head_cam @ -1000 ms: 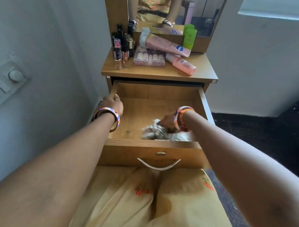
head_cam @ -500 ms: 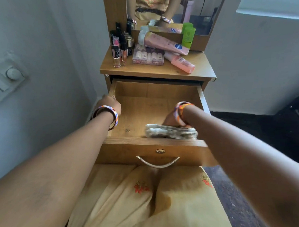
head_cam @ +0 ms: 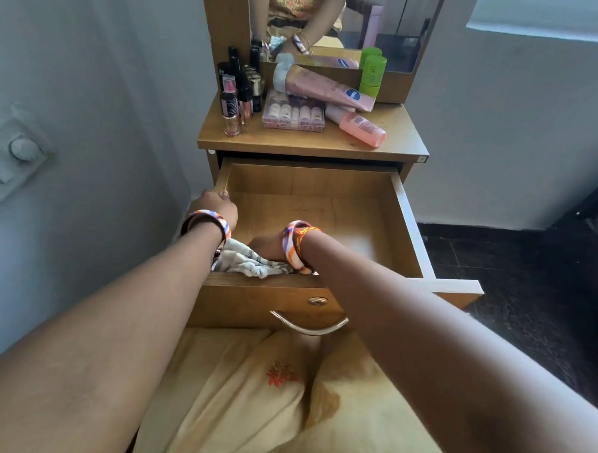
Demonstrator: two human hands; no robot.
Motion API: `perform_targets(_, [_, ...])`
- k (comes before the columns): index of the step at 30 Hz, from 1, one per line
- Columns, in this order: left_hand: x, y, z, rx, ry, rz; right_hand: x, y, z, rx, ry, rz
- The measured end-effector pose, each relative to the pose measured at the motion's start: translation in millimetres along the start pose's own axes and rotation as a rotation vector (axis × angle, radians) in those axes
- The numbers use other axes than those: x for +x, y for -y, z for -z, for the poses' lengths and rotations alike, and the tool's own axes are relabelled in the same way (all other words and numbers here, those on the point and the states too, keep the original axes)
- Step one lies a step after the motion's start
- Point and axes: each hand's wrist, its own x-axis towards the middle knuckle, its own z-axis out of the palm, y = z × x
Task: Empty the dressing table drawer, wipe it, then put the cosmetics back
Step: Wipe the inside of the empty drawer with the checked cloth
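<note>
The wooden drawer [head_cam: 403, 227] is pulled out and holds only a cloth. My left hand [head_cam: 216, 207] grips the drawer's left wall. My right hand [head_cam: 267, 247] presses a grey-and-white cloth [head_cam: 244, 263] onto the drawer floor at the near left corner; its fingers are hidden in the cloth. The cosmetics stand on the dressing table top [head_cam: 397, 141]: small bottles [head_cam: 236, 97] at the left, a clear box of little bottles [head_cam: 294, 114], a pink tube [head_cam: 326, 87], a pink bottle [head_cam: 362, 128] lying down and a green bottle [head_cam: 372, 73].
A mirror [head_cam: 385, 21] rises behind the table top. A grey wall with a switch plate [head_cam: 20, 152] is close on the left. Dark floor [head_cam: 528, 270] lies to the right. My lap in yellow cloth [head_cam: 283, 397] sits below the drawer handle [head_cam: 308, 324].
My right hand has swept the cloth from the drawer's near right side to its near left corner. My left hand stays on the left wall.
</note>
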Motion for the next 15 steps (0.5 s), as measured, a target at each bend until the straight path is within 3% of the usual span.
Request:
perform_targets(3, [-2,0,-1,0.005,-0.024,-0.018,-42,3,9,0.388,0.043,-0.059])
perform_targets(6, [-3,0,-4,0.005,-0.045,-0.011,-43,-4,11,0.305,0.097,-0.127])
perform_targets(11, [0,2,-8,0.044,-0.047,-0.010,-62,-55,8,-0.187,0.127,-0.464])
perform_targets(15, [2,4,-11,0.102,-0.098,-0.043,-59,-82,-6,0.131,0.034,-0.530])
